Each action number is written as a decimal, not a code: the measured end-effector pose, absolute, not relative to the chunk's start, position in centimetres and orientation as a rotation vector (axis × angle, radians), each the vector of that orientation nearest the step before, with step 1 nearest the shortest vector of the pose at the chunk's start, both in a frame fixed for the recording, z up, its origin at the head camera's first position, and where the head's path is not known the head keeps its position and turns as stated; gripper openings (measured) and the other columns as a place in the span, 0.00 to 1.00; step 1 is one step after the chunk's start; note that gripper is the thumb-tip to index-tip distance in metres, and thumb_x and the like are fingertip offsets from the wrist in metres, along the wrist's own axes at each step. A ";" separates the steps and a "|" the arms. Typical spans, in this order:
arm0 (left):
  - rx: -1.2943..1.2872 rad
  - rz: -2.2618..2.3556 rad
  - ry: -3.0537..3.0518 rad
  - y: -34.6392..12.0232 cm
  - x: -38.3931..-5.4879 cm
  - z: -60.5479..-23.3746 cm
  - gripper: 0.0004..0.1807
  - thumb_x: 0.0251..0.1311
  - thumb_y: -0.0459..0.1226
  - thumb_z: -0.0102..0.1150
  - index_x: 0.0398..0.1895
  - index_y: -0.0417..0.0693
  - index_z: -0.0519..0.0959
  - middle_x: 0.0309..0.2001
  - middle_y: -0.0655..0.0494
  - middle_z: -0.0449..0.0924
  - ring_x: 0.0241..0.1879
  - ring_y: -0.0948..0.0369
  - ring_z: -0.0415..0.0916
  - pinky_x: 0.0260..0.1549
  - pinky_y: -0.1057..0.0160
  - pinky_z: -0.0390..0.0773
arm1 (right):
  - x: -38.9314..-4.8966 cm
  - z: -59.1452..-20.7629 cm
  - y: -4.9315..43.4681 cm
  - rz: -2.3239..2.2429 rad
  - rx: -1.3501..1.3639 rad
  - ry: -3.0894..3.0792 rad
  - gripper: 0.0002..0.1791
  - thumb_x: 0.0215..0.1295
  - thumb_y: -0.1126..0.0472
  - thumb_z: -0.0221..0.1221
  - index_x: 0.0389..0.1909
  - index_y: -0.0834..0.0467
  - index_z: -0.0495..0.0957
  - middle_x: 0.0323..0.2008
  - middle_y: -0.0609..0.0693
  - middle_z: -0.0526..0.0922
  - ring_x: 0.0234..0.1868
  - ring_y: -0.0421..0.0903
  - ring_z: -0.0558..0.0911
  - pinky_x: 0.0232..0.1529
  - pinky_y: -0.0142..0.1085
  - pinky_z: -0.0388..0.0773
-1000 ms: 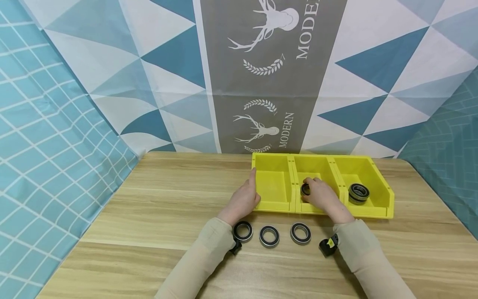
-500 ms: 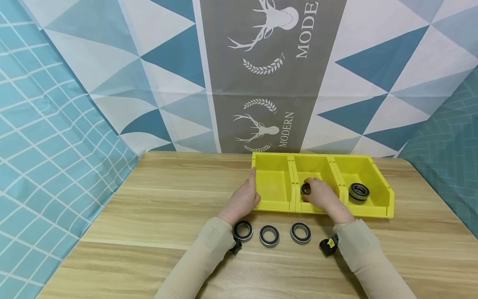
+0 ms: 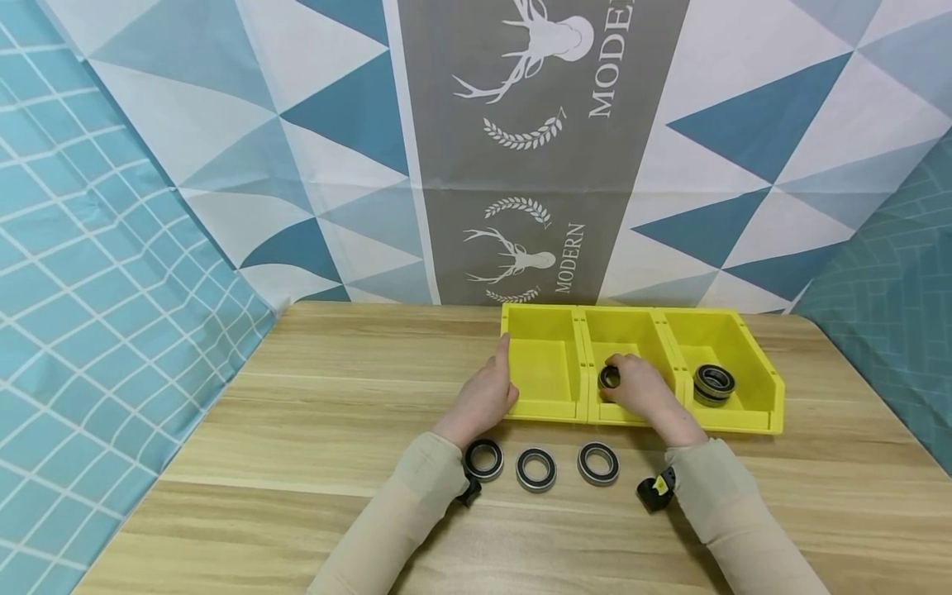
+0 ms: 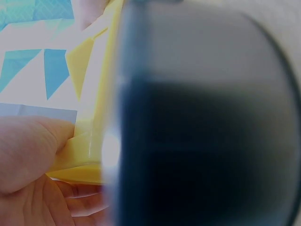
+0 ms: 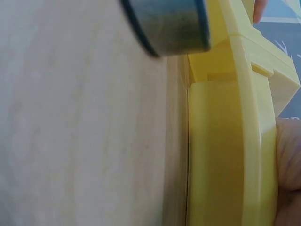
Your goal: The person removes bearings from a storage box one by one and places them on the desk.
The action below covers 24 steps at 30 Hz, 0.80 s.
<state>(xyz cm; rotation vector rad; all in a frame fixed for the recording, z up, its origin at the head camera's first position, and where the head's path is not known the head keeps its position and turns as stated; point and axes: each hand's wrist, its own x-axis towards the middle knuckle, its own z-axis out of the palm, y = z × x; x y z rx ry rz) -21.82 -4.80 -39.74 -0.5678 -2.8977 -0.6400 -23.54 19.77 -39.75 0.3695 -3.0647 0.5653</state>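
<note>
Three yellow bins stand joined in a row in the head view. My left hand [image 3: 482,398] grips the left bin [image 3: 541,410] at its near left corner; in the left wrist view the thumb lies over the edge and the fingers are beneath. My right hand [image 3: 645,390] reaches into the middle bin [image 3: 626,322] and pinches a black-and-silver ball bearing [image 3: 609,377], partly hidden by the fingers. Only part of that hand shows at the right edge of the right wrist view, beyond the yellow bin wall [image 5: 256,141].
Three bearings lie in front of the bins: a left one [image 3: 483,459], a middle one [image 3: 536,469] and a right one [image 3: 598,463]. Stacked bearings [image 3: 715,383] sit in the right bin [image 3: 744,421]. A blurred bearing [image 4: 211,141] fills much of the left wrist view.
</note>
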 end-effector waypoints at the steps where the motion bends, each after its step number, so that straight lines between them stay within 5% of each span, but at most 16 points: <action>1: -0.567 -0.641 -2.899 -4.8 -21.8 -39.8 0.43 0.53 0.32 0.49 0.69 0.35 0.39 0.42 0.39 0.75 0.27 0.56 0.71 0.30 0.58 0.75 | -23.5 -39.8 19.8 0.567 0.370 -3.064 0.29 0.51 0.60 0.63 0.52 0.72 0.69 0.45 0.70 0.74 0.45 0.64 0.75 0.46 0.52 0.71; 24: -0.573 -0.642 -2.899 -4.9 -21.7 -39.7 0.43 0.53 0.32 0.49 0.69 0.35 0.39 0.44 0.38 0.75 0.27 0.56 0.72 0.31 0.58 0.75 | -23.3 -39.8 19.8 0.554 0.309 -3.077 0.29 0.51 0.56 0.63 0.52 0.67 0.71 0.43 0.67 0.72 0.40 0.60 0.75 0.42 0.51 0.72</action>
